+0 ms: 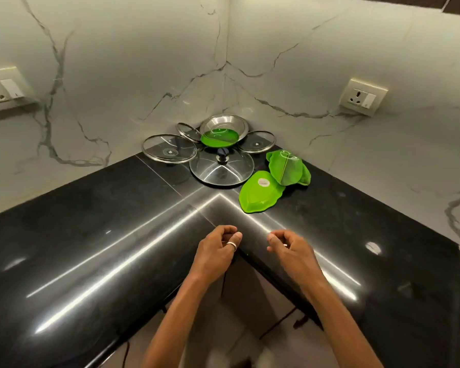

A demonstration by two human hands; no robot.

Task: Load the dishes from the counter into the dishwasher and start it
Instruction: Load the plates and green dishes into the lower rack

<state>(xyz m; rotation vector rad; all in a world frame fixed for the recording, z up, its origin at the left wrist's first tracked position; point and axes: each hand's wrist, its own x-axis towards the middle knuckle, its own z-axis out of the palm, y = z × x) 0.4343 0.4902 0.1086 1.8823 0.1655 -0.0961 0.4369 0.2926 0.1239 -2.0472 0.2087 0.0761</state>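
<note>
A left socket (1, 92) sits on the marble wall. On the black table (91, 235), the dishes crowd the far corner. A big glass lid (169, 149) lies flat at the left of the group, and a small glass lid (189, 132) stands tilted just behind it. Near the table's front edge hovers the left hand (215, 251), a ring on one finger, its grip loose, fingers curled on nothing. A steel lid (221, 168) with a dark knob lies in front of a tilted steel bowl (223, 126), which holds a green plate (218, 138). A right glass lid (256, 142) lies beside the bowl. A leaf plate (259, 192) lies face down, touching a leaf stack (287, 167). The right hand (290, 248) hovers with the same loose, empty grip. A right socket (363, 96) is on the right wall.
</note>
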